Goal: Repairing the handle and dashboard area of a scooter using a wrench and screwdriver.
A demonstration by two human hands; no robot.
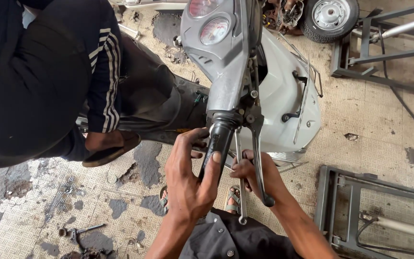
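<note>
The left hand (188, 175) is wrapped around the black handlebar grip (218, 146) of the grey scooter (283, 96), thumb pressed on top, while the right hand (255, 172) is closed on a slim metal tool (239, 182) just under the brake lever (258, 158). Holding the grip firmly steadies the bar, so the tool likely works best kept square, clear of the lever.

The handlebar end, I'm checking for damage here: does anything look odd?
The black handlebar grip, held by the left hand, looks scuffed with pale marks. The brake lever hangs beside it, intact. The floor is chipped and stained.
</note>
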